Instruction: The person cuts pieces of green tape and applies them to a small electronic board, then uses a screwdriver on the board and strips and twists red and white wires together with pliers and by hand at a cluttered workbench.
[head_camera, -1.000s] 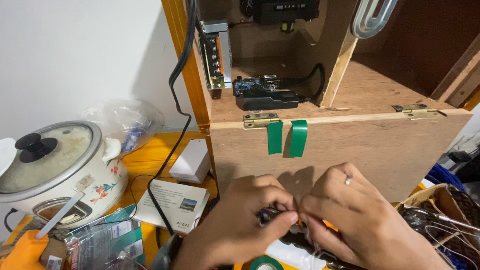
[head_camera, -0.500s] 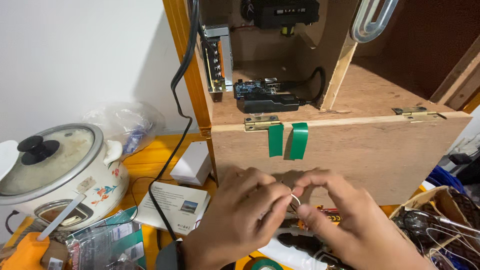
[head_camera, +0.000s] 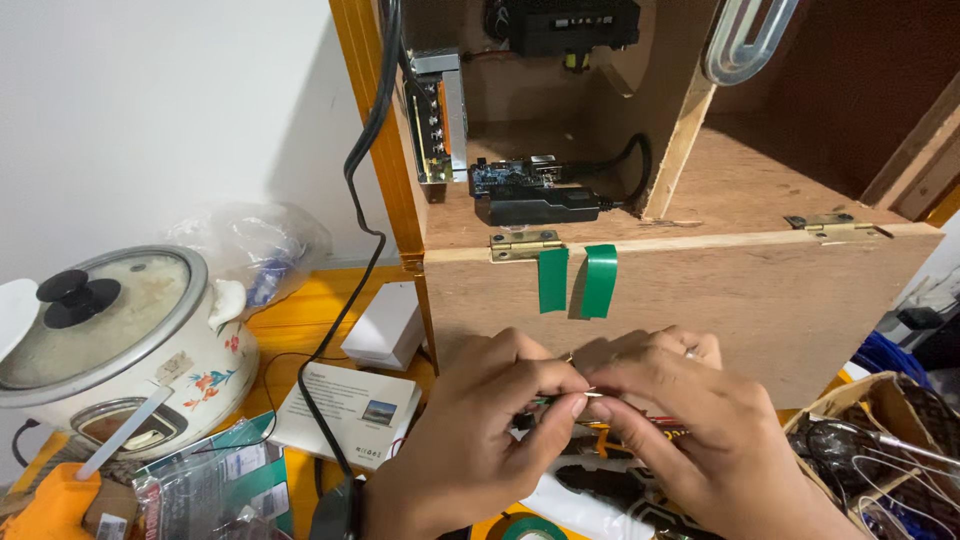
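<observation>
Both hands have come up off the cluttered orange surface (head_camera: 300, 325) since a second ago, when they were bunched low together, and now meet in front of the wooden box's drop-down flap (head_camera: 760, 310). The left hand (head_camera: 480, 430) has its fingers pinched together on a thin wire (head_camera: 590, 393), whose bare tip shows just past the thumb, and the right hand (head_camera: 690, 420) closes its fingers on the same strand from the other side, the 2 hands touching at the fingertips. That suggests the work has moved from picking the strand out of the pile to handling its end, perhaps twisting or stripping it; which one cannot be told. Below the hands lie pliers (head_camera: 600, 485) and a roll of green tape (head_camera: 530, 528). 2 strips of green tape (head_camera: 578, 280) hang from the flap's edge above, and a rice cooker (head_camera: 110, 350) stands well apart on the left.
</observation>
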